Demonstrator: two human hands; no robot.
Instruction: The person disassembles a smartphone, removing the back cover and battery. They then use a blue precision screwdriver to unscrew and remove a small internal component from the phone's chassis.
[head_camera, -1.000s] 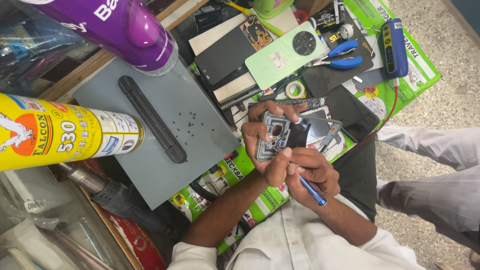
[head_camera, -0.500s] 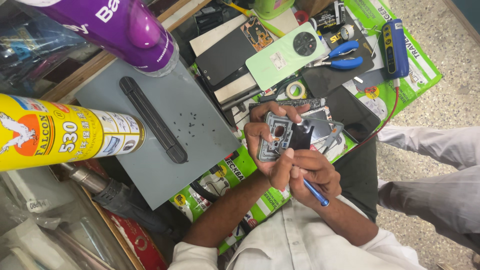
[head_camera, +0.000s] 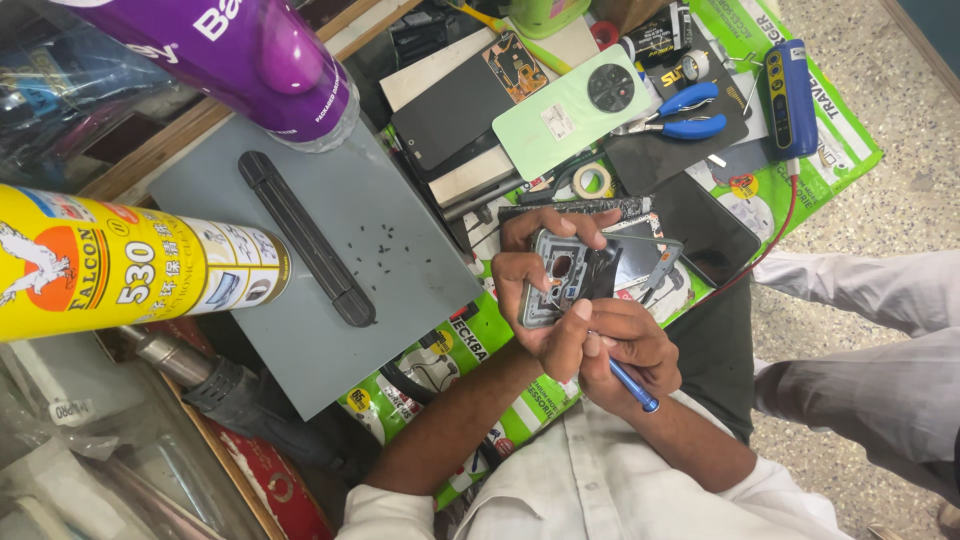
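Opened phone sits upright-ish in the left hand, back cover off, insides facing the camera. Left fingers wrap the top edge and far side, thumb on the near side – firm grip on the phone. Right hand is just below and touching the phone's lower edge, closed round a blue-handled screwdriver; tip end is hidden under the thumb and forefinger, handle sticks out toward the person's chest. Both hands meet over the bench's near edge, above the person's lap.

Bench is crowded. Grey mat lies left of the hands w/ a black bar across it and a scatter of tiny screws. Green printed sheet covers the rest of the top. Beyond the hands: pale green phone back w/ round camera ring, dark screen panels, tape roll, blue pliers, blue meter w/ a red lead. Yellow spray can and purple can loom large, close to the camera, at left. Speckled floor at right, w/ another person's pale trouser leg nearby.

Both forearms come up from bottom centre, white sleeves rolled, wrists bent inward so the hands close together over the phone.
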